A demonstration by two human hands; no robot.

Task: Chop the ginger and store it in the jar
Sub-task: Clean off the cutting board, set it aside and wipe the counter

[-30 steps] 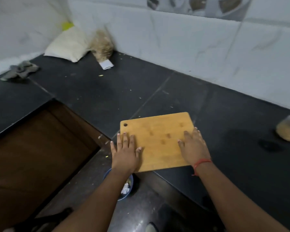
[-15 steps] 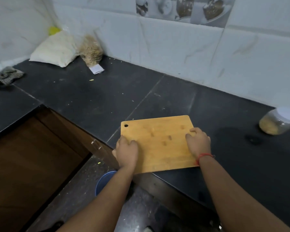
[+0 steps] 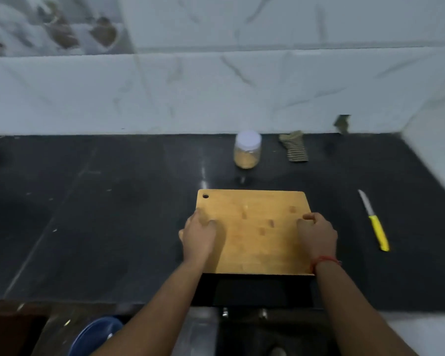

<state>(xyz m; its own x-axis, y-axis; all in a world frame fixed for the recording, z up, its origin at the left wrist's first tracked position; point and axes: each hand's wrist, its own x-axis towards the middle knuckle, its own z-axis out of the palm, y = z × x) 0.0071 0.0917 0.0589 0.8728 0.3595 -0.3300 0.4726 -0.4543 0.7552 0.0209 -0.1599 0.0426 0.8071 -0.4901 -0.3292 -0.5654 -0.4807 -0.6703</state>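
Two hands hold a wooden cutting board [image 3: 254, 232] near the counter's [image 3: 100, 227] front edge: the left hand [image 3: 199, 235] grips its left side with curled fingers, the right hand [image 3: 317, 236] its right side. No loose ginger shows. Toward the right edge lies a yellow-handled knife [image 3: 374, 222]. Near the back wall stands a white-lidded jar [image 3: 247, 149] half full of pale brown bits, a striped cloth [image 3: 294, 147] beside it. Below the front edge sits a blue bowl [image 3: 95, 335].

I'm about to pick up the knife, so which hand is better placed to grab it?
The right hand. The knife lies on the counter just right of the cutting board, with nothing between. The left hand grips the board's far side.
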